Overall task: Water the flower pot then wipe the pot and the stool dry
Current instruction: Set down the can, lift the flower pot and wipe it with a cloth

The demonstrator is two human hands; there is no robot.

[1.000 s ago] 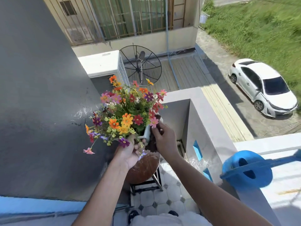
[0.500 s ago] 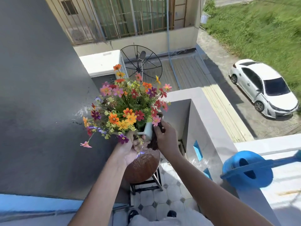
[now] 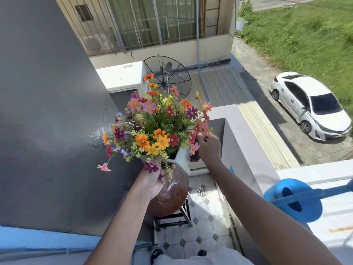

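Note:
A white pot (image 3: 181, 159) full of colourful flowers (image 3: 158, 127) is held in the air above the stool. My left hand (image 3: 154, 180) grips the pot from below and on its left. My right hand (image 3: 210, 148) is at the pot's right side, closed on a dark cloth (image 3: 194, 157) that touches the pot; its fingertips reach among the blooms. Under the pot stands the round brown stool (image 3: 170, 197) on its metal frame, its seat glistening with water.
A blue watering can (image 3: 294, 199) sits on the white ledge at the right. A dark grey wall (image 3: 47, 121) rises close on the left, and a grey parapet (image 3: 242, 142) borders the right. Tiled floor with a drain (image 3: 201, 191) lies below.
The pot has risen higher off the stool in my left hand. My right hand with the cloth has moved up along the pot's right side toward the flowers.

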